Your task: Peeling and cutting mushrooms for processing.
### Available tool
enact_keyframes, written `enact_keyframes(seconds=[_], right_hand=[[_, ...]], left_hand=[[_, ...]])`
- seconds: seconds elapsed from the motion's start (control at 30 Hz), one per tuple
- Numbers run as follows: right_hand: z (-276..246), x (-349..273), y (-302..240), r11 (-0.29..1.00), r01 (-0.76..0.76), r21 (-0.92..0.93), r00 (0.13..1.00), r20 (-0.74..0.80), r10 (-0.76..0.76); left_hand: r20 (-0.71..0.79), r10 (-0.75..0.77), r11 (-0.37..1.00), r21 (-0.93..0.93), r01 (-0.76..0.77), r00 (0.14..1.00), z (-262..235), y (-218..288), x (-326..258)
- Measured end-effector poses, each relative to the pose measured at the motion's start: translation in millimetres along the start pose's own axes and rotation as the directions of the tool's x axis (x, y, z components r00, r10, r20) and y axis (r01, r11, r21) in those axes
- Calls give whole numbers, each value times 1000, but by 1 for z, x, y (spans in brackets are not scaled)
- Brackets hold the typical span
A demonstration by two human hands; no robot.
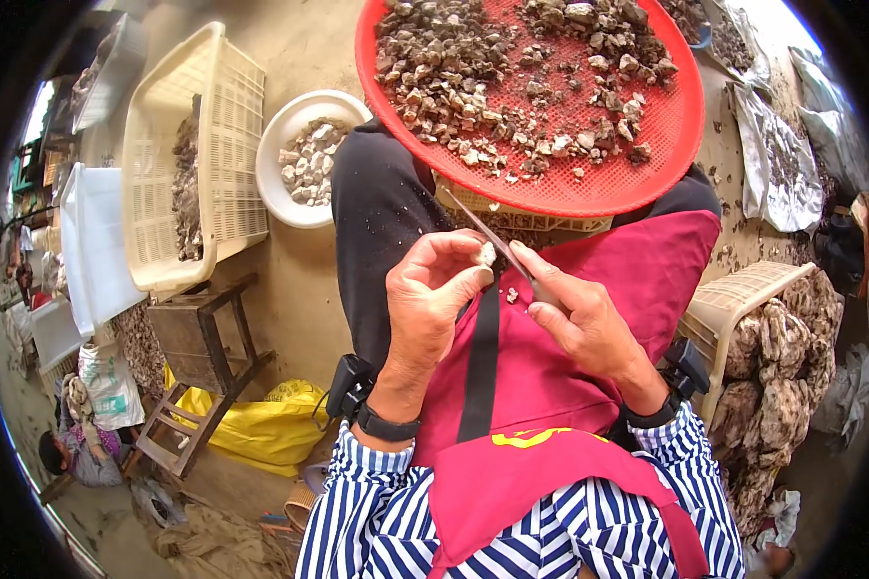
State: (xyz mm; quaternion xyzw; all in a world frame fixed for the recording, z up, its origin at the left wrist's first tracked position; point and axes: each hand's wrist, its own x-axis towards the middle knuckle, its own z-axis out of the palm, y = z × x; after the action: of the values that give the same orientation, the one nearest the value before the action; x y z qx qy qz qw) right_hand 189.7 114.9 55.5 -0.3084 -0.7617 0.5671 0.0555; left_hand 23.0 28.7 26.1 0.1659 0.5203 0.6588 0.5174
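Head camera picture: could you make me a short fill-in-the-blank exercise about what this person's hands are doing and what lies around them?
1. The left hand pinches a small pale ____ between thumb and fingers.
2. The right hand holds a ____ whose blade points toward the left hand.
3. The round tray on the person's lap is coloured ____.
4. The white bowl lies beside a large cream ____.

Missing words: chunk; knife; red; basket
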Motion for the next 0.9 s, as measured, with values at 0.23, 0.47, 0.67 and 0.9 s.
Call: enact_keyframes(seconds=[0.23,0.47,0.67,0.9], right_hand=[[-3,-14,8,991,82,-109,996,42,-78],[3,-13,13,977,135,-167,990,-14,-139],[11,-8,8,978,67,-196,993,-86,-85],[4,-10,14,986,114,-125,987,-97,-127]], left_hand=[[-28,-85,951,-300,73,996,-8,3,9],[-41,-101,950,-301,84,994,-5,-2,8],[-19,-118,971,-213,111,993,2,-4,5],[-1,-164,930,-335,154,986,-3,-1,5]])
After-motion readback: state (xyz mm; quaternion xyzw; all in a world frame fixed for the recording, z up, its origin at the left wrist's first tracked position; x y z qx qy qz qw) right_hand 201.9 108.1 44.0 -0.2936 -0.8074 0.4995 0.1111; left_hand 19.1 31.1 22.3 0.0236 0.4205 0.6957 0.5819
